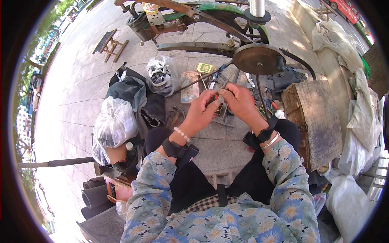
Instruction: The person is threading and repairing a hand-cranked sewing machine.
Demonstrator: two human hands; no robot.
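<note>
My left hand (202, 109) and my right hand (242, 104) meet in front of me, fingers bent and pinched together. Between the fingertips is a small pale grey piece (221, 98), too small to name, with a spot of red beside it. Both hands appear closed on it. Beyond them stands a hand-cranked sewing machine (190, 20) with a round metal hand wheel (259, 59) and a spool of pale thread (257, 8). Tools lie on the ground below and behind my hands, partly hidden by them.
At the left sit a clear bag with shoes (161, 75), dark bags (127, 91) and a white plastic bag (115, 121). A worn wooden box (318, 121) stands close on the right. Farther off is a small folding stool (110, 45). A yellow-green box (205, 67) lies near the machine.
</note>
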